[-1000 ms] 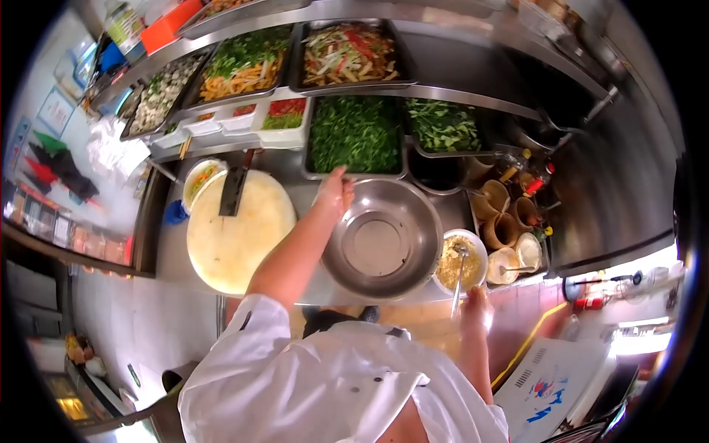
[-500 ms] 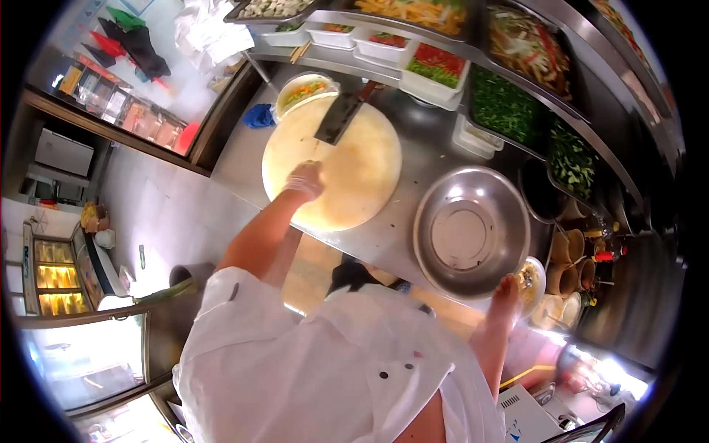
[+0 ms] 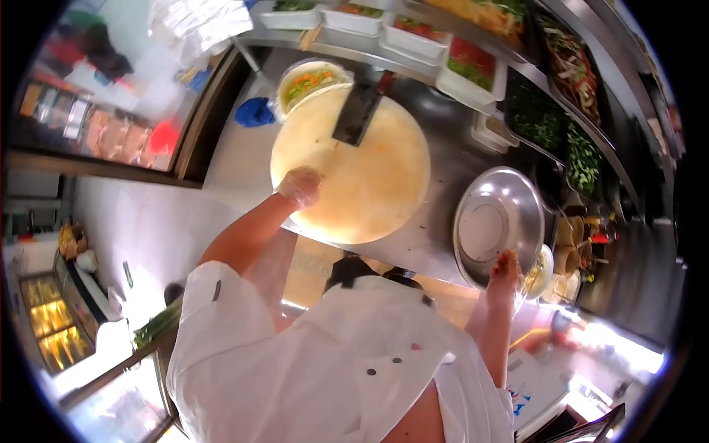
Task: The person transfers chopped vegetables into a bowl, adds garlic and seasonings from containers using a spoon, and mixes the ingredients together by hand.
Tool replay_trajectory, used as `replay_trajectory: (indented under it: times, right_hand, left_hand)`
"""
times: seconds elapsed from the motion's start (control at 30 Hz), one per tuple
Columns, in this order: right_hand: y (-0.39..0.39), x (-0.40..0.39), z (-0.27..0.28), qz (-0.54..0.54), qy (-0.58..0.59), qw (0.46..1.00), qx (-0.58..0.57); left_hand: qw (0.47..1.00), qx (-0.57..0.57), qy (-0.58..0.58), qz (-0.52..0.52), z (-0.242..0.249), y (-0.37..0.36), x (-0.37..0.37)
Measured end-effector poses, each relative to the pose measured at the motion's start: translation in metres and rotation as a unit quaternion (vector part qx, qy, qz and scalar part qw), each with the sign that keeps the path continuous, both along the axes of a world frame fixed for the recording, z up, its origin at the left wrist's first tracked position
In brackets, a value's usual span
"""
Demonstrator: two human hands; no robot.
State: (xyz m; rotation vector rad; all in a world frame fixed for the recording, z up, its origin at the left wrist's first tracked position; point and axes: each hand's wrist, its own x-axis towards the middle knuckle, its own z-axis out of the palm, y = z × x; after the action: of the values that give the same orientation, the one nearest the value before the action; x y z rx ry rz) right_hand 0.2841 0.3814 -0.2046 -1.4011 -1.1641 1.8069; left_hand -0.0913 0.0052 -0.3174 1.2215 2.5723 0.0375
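Note:
My left hand [image 3: 300, 186], in a clear plastic glove, rests on the left part of a round pale cutting board [image 3: 380, 199]. Its fingers are curled, and what they may hold is hidden. Farther back on the board lies a cleaver [image 3: 356, 114], its dark blade flat and its handle past the far rim. My right hand [image 3: 504, 277], also in a clear glove, is closed at the near rim of a large steel bowl [image 3: 526, 196]. Something brownish shows at its fingertips, too blurred to name. Just beside it stands a white bowl [image 3: 546, 269] with yellowish bits of food.
A bowl of chopped orange and green vegetables [image 3: 312, 83] stands behind the board, beside a crumpled blue cloth [image 3: 254, 112]. Along the back are white tubs [image 3: 473, 81] and dark trays of greens [image 3: 543, 111]. A steel shelf overhangs the right side.
The view has shifted, so the board and steel bowl appear farther right. My left hand stays at the board's left side. My right hand is now over the steel bowl's near rim.

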Motion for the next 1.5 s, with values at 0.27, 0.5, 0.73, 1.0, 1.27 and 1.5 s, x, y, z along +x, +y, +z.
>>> replay_trajectory:
  times: [0.27,0.5,0.73,1.0,1.27,1.5]
  right_hand:
    - [-0.018,0.042,0.016,-0.074,0.018,0.997,0.029]
    - [-0.051,0.108,0.056,-0.168,-0.037,0.983,0.067]
    - [-0.031,0.19,0.021,-0.256,-0.012,0.967,0.01]
    - [0.054,0.149,0.006,0.157,-0.177,0.955,0.18]
    - [0.033,0.047,-0.04,0.483,-0.066,0.87,0.067]
    - [-0.08,0.009,-0.006,0.614,0.0,0.783,0.101]
  left_hand:
    - [0.82,0.556,0.06,-0.122,0.2,0.185,0.044]
    - [0.82,0.567,0.022,-0.078,0.187,0.384,0.05]
    - [0.862,0.498,-0.068,-0.063,0.121,0.324,0.107]
    - [0.945,0.296,-0.075,0.115,-0.012,0.096,0.23]
    - [0.96,-0.007,-0.14,0.244,-0.043,-0.043,0.338]
    - [0.935,-0.053,-0.182,0.301,-0.046,-0.118,0.368]
